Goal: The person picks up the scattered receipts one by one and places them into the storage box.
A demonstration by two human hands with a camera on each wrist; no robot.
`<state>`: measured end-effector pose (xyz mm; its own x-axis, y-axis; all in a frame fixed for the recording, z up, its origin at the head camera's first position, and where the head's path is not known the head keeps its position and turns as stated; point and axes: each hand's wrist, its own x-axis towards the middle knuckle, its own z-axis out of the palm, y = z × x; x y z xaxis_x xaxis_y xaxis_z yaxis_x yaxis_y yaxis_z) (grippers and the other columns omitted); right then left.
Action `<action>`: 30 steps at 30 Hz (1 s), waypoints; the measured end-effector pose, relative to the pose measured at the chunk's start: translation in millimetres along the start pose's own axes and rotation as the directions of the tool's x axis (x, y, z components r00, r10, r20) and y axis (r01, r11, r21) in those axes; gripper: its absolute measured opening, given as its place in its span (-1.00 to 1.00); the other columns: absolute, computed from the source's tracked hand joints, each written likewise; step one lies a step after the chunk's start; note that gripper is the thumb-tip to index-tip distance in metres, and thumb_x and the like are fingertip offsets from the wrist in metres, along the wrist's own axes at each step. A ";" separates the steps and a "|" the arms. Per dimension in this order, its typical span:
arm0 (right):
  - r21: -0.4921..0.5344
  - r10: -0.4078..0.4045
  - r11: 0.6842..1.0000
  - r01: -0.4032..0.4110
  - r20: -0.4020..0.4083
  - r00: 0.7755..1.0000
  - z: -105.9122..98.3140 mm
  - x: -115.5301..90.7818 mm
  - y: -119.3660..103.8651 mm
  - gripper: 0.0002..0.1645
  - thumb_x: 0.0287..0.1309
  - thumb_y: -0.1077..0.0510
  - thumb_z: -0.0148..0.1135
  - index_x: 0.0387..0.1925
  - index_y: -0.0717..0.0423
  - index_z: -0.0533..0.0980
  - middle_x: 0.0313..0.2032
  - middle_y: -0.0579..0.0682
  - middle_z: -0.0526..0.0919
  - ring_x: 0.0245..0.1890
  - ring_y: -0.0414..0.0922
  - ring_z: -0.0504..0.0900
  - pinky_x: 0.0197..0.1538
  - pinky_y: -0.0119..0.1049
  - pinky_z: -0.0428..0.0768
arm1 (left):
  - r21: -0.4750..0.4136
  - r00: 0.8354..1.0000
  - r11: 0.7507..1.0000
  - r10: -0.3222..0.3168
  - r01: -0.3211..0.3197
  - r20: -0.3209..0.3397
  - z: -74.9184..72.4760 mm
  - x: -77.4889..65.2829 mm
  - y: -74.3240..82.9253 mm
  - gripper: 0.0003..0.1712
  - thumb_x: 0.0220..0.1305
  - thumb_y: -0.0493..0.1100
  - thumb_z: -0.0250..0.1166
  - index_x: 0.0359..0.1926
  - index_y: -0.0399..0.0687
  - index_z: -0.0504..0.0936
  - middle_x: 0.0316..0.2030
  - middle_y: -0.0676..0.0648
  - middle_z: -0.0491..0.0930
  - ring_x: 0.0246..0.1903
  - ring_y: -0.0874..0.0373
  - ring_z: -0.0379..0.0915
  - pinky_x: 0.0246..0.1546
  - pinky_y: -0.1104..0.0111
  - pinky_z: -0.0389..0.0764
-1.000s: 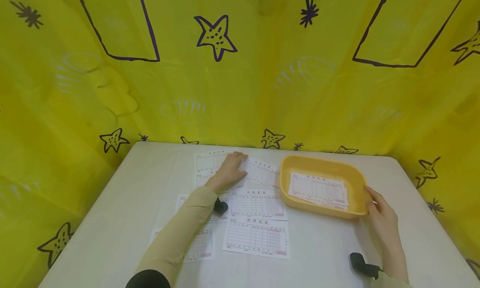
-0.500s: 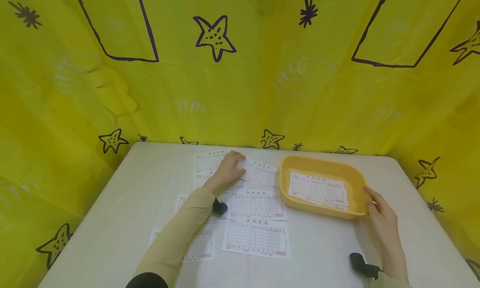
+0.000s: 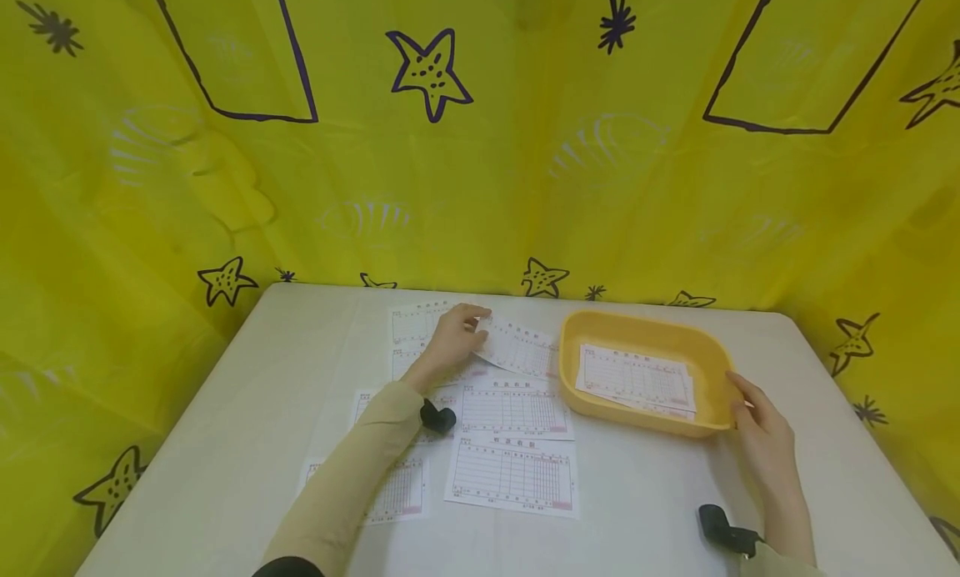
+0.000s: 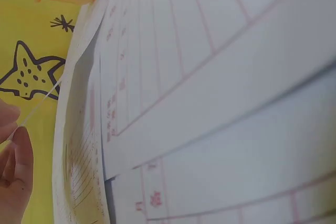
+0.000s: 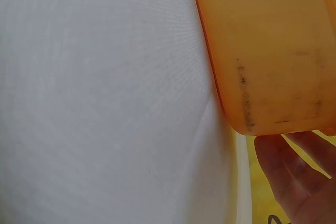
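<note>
My left hand (image 3: pixel 452 339) pinches the left edge of a printed receipt slip (image 3: pixel 525 350) between thumb and fingers. That edge is raised from the table, and the slip's right end lies against a yellow plastic basin (image 3: pixel 645 320). In the left wrist view, fingertips (image 4: pixel 22 148) hold the thin paper edge. My right hand (image 3: pixel 771 444) grips the basin's right end, thumb on the outer wall and fingers at the rim, as the right wrist view shows fingers (image 5: pixel 273 156) against its end. Several slips (image 3: pixel 637 378) lie loosely stacked inside the basin.
More receipt slips lie on the white table (image 3: pixel 645 502): two in front of the basin's left side, a lower slip (image 3: pixel 513 474) and an upper slip (image 3: pixel 516 410). Others lie partly under my left arm. A yellow patterned curtain (image 3: pixel 480 185) hangs behind the table.
My left hand has shifted slightly left and drawn up the slip's left edge, which now curves off the table. The right hand and basin stay in place.
</note>
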<state>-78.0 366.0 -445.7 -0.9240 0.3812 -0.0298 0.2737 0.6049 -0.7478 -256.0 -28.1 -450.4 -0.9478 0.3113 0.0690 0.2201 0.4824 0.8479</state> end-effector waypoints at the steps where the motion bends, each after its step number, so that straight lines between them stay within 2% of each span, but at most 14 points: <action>1: 0.001 0.001 1.000 -0.001 -0.003 1.000 0.1 0.1 -0.3 -0.40 0.44 0.02 -0.32 0.43 0.09 0.15 0.38 0.30 0.22 0.11 -0.01 0.36 -0.25 -0.78 0.20 | -0.007 1.000 1.000 -0.005 0.005 0.002 -0.5 -0.9 0.7 -0.53 0.23 -0.31 0.21 0.19 -0.14 0.53 0.16 -0.17 0.47 0.03 -0.04 0.46 0.02 0.20 0.57; 3: 0.007 -0.007 1.000 0.007 -0.006 1.000 0.4 -0.1 -0.7 -0.40 0.44 0.03 -0.31 0.42 0.10 0.16 0.38 0.31 0.22 0.02 -0.23 0.39 -0.25 -0.80 0.21 | -0.017 1.000 1.000 -0.008 0.008 0.007 -1.7 -2.2 1.0 -0.53 0.23 -0.31 0.20 0.19 -0.12 0.53 0.19 -0.16 0.46 0.05 -0.03 0.44 0.02 0.21 0.58; 5: 0.014 -0.016 1.000 0.016 -0.010 1.000 0.6 -0.3 -0.8 -0.40 0.44 0.04 -0.30 0.42 0.12 0.17 0.37 0.32 0.23 -0.10 -0.51 0.30 -0.26 -0.81 0.21 | -0.024 1.000 1.000 -0.003 0.003 0.011 -3.0 -3.4 0.4 -0.53 0.23 -0.31 0.20 0.19 -0.10 0.53 0.21 -0.15 0.45 0.06 -0.02 0.43 -0.01 0.23 0.59; 7: 0.018 -0.025 1.000 0.025 -0.014 1.000 0.9 0.0 -0.5 -0.41 0.43 0.05 -0.29 0.41 0.13 0.17 0.37 0.33 0.23 -0.22 -0.66 0.14 -0.27 -0.82 0.22 | -0.022 1.000 1.000 0.007 -0.006 0.015 -4.1 -4.2 -0.8 -0.51 0.21 -0.31 0.21 0.19 -0.07 0.53 0.23 -0.12 0.45 0.06 -0.01 0.43 -0.04 0.25 0.60; 8: 0.021 -0.028 0.999 0.028 -0.014 1.000 1.1 0.3 -0.2 -0.41 0.43 0.05 -0.29 0.42 0.13 0.17 0.37 0.34 0.23 -0.23 -0.68 0.12 -0.27 -0.81 0.22 | -0.019 1.000 1.000 0.014 -0.013 0.019 -4.6 -4.6 -1.5 -0.51 0.20 -0.32 0.20 0.19 -0.06 0.54 0.23 -0.11 0.45 0.05 -0.01 0.43 -0.07 0.26 0.60; 15: 0.018 -0.033 0.999 0.033 -0.024 0.999 0.8 0.2 0.7 -0.41 0.43 0.05 -0.29 0.41 0.13 0.18 0.36 0.33 0.24 -0.21 -0.66 0.15 -0.26 -0.81 0.21 | -0.021 0.996 0.998 0.055 -0.053 0.068 -7.6 -10.3 -1.7 -0.47 0.18 -0.34 0.21 0.22 -0.07 0.52 0.28 -0.05 0.41 0.06 -0.05 0.48 -0.11 0.28 0.62; 23: 0.013 -0.020 1.000 0.020 -0.010 1.000 0.2 0.6 0.8 -0.40 0.44 0.03 -0.30 0.43 0.10 0.16 0.38 0.31 0.21 -0.21 -0.66 0.12 -0.26 -0.82 0.20 | -0.088 0.995 0.993 0.088 -0.082 0.057 -10.4 -18.5 3.5 -0.42 0.18 -0.40 0.20 0.25 -0.02 0.49 0.29 -0.04 0.39 0.05 -0.05 0.48 -0.09 0.33 0.63; 25: 0.010 -0.016 1.000 0.016 -0.005 1.000 0.0 0.6 0.5 -0.40 0.44 0.03 -0.30 0.43 0.09 0.15 0.39 0.30 0.21 -0.17 -0.60 0.18 -0.26 -0.82 0.20 | -0.089 0.994 0.992 0.094 -0.089 0.055 -10.5 -19.9 4.1 -0.42 0.18 -0.40 0.19 0.25 -0.02 0.49 0.29 -0.04 0.38 0.05 -0.04 0.48 -0.08 0.33 0.63; 28: 0.006 -0.014 1.000 0.014 0.006 1.000 -0.4 0.2 -0.2 -0.40 0.45 0.03 -0.31 0.44 0.09 0.14 0.40 0.29 0.19 0.00 -0.34 0.33 -0.25 -0.83 0.19 | -0.072 0.993 0.992 0.107 -0.103 0.050 -10.5 -22.0 3.7 -0.41 0.18 -0.40 0.19 0.26 -0.04 0.48 0.30 -0.05 0.38 0.04 -0.05 0.48 -0.09 0.32 0.64; 30: 0.002 -0.014 1.000 0.013 0.010 1.000 -0.6 0.0 -0.7 -0.40 0.45 0.03 -0.31 0.44 0.09 0.13 0.40 0.30 0.18 0.03 -0.25 0.33 -0.25 -0.82 0.19 | -0.061 0.992 0.991 0.119 -0.116 0.048 -10.7 -23.4 2.9 -0.41 0.18 -0.40 0.19 0.26 -0.06 0.47 0.29 -0.06 0.38 0.03 -0.06 0.48 -0.10 0.31 0.64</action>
<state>-78.0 366.0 -444.7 -0.9301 0.3663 -0.0261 0.2608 0.6089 -0.7491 -235.6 -42.7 -443.9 -0.9026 0.4055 0.1441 0.3142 0.3921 0.8646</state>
